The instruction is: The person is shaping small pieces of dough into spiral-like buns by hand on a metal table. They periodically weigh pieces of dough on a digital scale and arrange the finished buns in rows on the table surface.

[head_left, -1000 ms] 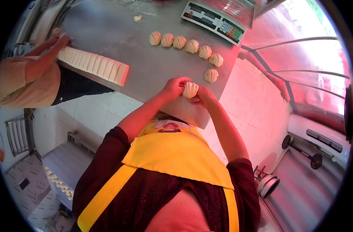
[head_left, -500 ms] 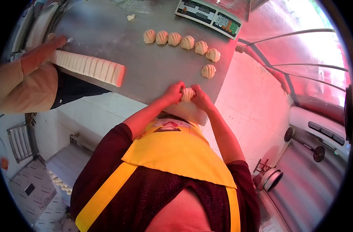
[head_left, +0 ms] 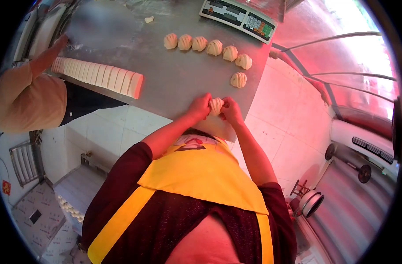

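Between my two hands is a ridged piece of dough (head_left: 216, 106), held just over the near right corner of the metal table (head_left: 165, 88). My left hand (head_left: 200, 107) grips its left side with bent fingers. On its right side, my right hand (head_left: 230, 110) pinches the dough. Several shaped dough buns (head_left: 214, 47) with ridged tops stand in a row beyond my hands, and one more bun (head_left: 238, 80) sits closer, below the row's right end.
A long row of sliced dough (head_left: 102, 75) lies along the table's left edge, beside a co-worker's arm (head_left: 44, 57). A digital scale (head_left: 238, 18) stands at the far right edge. A small dough scrap (head_left: 149, 20) lies at the back.
My hands have turned the dough slightly, and its ridges now slant more upright. The co-worker's hand has moved a little up and left, away from the sliced dough.
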The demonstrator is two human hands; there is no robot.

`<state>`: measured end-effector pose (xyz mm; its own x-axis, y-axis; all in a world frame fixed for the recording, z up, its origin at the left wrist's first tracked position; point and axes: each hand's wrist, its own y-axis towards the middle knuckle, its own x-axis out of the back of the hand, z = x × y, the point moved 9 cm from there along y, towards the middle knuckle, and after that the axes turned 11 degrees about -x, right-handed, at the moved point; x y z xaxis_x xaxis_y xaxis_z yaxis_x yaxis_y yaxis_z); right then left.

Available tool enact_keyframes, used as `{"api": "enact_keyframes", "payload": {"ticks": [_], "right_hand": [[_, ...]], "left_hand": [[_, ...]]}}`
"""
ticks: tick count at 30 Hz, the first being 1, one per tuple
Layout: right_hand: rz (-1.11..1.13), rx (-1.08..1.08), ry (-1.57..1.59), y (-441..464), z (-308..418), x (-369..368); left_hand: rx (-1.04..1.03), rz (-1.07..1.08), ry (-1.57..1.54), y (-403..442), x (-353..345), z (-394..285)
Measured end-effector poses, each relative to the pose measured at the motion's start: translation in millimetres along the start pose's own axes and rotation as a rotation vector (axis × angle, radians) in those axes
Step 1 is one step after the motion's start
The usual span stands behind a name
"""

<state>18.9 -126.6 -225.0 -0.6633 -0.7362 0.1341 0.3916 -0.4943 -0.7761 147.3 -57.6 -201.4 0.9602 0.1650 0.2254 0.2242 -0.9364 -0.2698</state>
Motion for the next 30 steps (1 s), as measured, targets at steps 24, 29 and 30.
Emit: {"api": "enact_keyframes", "payload": {"ticks": [24, 29, 30], "right_hand": [[-0.093, 0.090, 0.332, -34.9, 29.4, 69.3], [-0.060, 0.162, 0.160, -24.9, 80.2, 33.3], [-0.019, 0.197, 0.099, -13.3, 99.8, 12.3]], "left_hand": [[-0.305, -0.103, 0.609, 152.8, 31.7, -9.8], [-0.027, 0.062, 0.025, 81.0, 61.6, -25.6], [-0.046, 0.029, -0.079, 58.7, 72.0, -22.1]]}}
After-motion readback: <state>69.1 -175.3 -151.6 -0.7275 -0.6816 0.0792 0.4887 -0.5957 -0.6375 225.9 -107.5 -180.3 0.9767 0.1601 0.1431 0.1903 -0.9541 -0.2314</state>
